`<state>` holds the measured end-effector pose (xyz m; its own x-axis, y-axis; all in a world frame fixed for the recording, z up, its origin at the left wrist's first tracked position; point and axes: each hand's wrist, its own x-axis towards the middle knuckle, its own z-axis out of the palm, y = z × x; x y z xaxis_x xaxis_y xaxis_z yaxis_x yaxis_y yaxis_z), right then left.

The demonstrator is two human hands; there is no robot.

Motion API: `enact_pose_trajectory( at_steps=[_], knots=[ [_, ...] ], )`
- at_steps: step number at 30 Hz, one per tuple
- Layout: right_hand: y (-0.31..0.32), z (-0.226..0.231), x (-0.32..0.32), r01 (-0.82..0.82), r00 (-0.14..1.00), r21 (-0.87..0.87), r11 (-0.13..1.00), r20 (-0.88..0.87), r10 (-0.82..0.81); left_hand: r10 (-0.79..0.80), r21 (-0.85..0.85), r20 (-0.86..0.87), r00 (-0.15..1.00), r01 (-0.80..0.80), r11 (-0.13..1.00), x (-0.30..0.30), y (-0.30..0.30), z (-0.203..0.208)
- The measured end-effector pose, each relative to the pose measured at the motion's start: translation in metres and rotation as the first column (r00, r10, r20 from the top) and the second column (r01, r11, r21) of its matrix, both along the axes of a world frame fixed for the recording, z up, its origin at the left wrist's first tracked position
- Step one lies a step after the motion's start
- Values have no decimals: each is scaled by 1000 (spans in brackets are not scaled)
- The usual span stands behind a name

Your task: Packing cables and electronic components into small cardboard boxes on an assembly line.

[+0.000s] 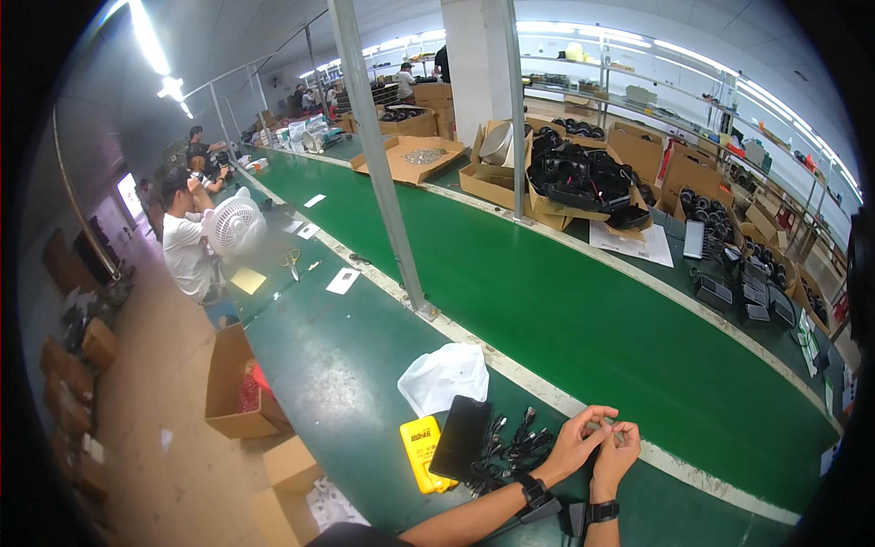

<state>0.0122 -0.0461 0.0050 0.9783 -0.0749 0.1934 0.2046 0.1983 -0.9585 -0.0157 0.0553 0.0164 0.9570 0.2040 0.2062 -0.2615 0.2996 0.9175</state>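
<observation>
1 phone (463, 438), 2 wristbands (603, 511)

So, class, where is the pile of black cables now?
In the head view, the pile of black cables lies on the green bench, lower centre, between the flat black device on its left and the left hand on its right.

Just left of my left hand (574, 447) I have a loose heap of black cables (521, 448), bundled into small tangled loops with plug ends poking out at the top, lying on the dark green worktop (333, 401) right beside the black smartphone (462, 438)
</observation>
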Motion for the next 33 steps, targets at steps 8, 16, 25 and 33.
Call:
enact_pose_trajectory(
  at_steps=[8, 16, 25, 33],
  knots=[
    [0, 4, -2, -30, 999, 15, 999, -11, 30, 53, 33, 30, 998, -54, 998, -1, -4, 7],
    [0, -1, 0, -48, 999, 16, 999, 4, 48, 50, 59, 5, 999, -50, 997, -4, -5, 11],
    [2, 0, 0, -70, 997, -1, 998, 10, 70, 81, 103, 76, 994, -88, 991, -1, -5, 8],
    [-3, 1, 0, 22, 998, -99, 995, 56, -16, 165, 327, 129, 978, -199, 924, -2, -1, 12]
  ],
)
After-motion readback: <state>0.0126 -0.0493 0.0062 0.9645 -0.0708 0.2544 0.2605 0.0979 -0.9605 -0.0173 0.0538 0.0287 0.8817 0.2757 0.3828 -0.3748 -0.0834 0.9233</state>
